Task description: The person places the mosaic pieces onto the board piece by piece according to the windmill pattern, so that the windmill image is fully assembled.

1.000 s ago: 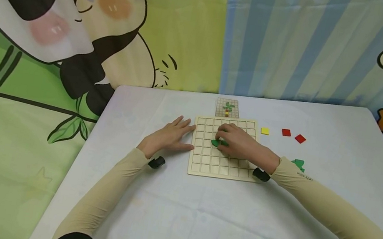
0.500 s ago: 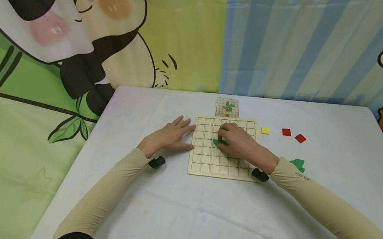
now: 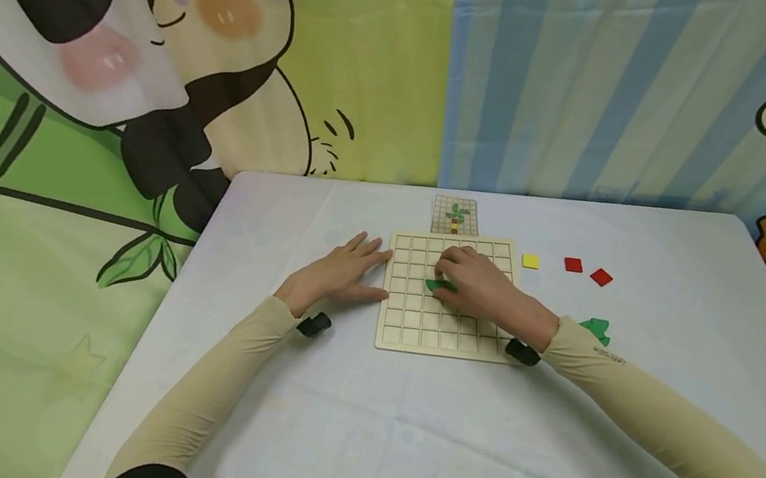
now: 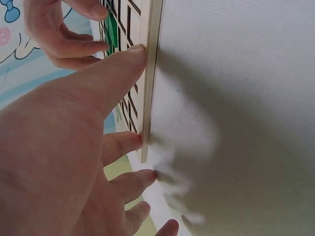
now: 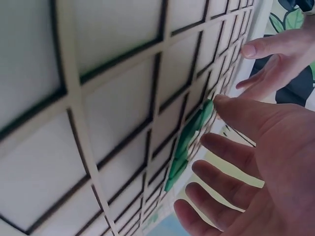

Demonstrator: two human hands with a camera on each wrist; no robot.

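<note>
My left hand (image 3: pixel 340 270) lies with fingers spread at the left side of a wooden grid board (image 3: pixel 407 323). Its thumb and index finger touch the board's edge in the left wrist view. Over the middle of the board, my right hand (image 3: pixel 477 284) has its fingers bent down, with thumb and index finger pinching a green tile (image 5: pixel 202 115). Further green pieces (image 5: pixel 177 167) sit beside that tile in the grid, seen in the right wrist view. In the head view the right hand hides most of them.
A small pattern card (image 3: pixel 443 208) lies behind the board. To the right are a yellow square (image 3: pixel 530 261), two red squares, one of them the nearer red square (image 3: pixel 600 277), and some green pieces (image 3: pixel 596 328) by the right sleeve. Everything lies on a white-covered table (image 3: pixel 323 415).
My right hand has shifted slightly to the right, the green tile at its fingertips shifting with it. The left hand stays at the board's edge.
</note>
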